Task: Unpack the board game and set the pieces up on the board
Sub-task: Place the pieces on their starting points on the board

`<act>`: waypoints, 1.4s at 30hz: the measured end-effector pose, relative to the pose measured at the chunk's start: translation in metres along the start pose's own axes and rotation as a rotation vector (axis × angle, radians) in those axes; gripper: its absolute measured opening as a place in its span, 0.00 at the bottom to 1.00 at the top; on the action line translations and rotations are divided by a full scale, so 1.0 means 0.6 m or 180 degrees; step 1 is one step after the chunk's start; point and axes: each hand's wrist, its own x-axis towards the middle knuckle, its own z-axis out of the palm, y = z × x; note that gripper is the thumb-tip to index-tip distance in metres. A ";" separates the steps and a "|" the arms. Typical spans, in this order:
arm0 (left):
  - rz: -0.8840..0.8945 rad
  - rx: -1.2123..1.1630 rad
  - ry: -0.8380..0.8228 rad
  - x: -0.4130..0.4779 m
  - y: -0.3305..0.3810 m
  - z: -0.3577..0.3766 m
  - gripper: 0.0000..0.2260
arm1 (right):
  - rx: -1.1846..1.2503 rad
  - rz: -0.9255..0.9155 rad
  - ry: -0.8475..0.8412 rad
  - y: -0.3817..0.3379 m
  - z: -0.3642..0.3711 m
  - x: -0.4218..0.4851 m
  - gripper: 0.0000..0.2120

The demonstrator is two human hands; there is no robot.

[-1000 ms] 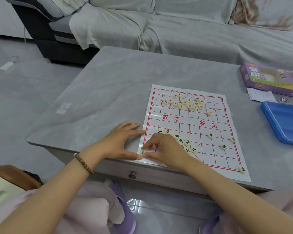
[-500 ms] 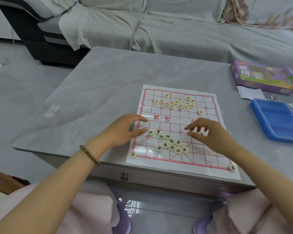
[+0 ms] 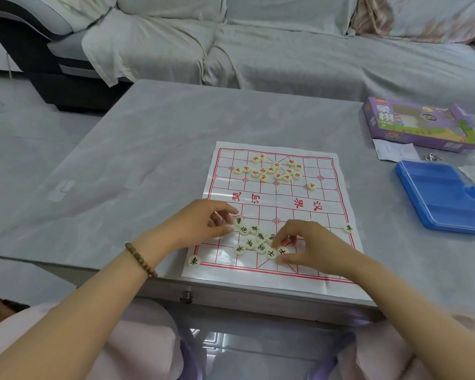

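Note:
A white paper board (image 3: 285, 272) with a red grid lies near the table's front edge. Several red-lettered pieces (image 3: 274, 170) cluster at its far side, and one red piece (image 3: 311, 186) sits apart. Several black-lettered pieces (image 3: 254, 239) are bunched on the near side. Single black pieces sit at the near left corner (image 3: 194, 261) and the right edge (image 3: 348, 228). My left hand (image 3: 203, 220) pinches the cluster's leftmost piece (image 3: 237, 221) between thumb and forefinger. My right hand (image 3: 310, 242) curls over the cluster's right end, thumb and forefinger round a piece (image 3: 283, 251).
A purple game box (image 3: 420, 124) lies at the table's far right, with a paper slip (image 3: 395, 152) in front of it. A blue plastic tray (image 3: 444, 196) sits right of the board. A sofa under a grey cover (image 3: 285, 50) stands behind the grey table (image 3: 148, 160).
My right hand came back from the board's middle right to the black cluster's right end. My left hand curled its fingers onto the cluster's left end.

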 end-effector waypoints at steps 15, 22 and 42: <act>0.0232 0.0693 -0.0206 -0.012 0.028 0.022 0.17 | -0.0384 -0.0192 0.0558 -0.023 0.034 0.008 0.16; 0.0330 0.0932 -0.0149 -0.003 0.036 0.041 0.12 | -0.0203 -0.0003 0.0713 -0.023 0.010 0.010 0.14; 0.0036 0.0321 0.0056 0.106 0.091 0.072 0.13 | 0.0309 0.0438 0.1363 0.026 -0.049 0.021 0.09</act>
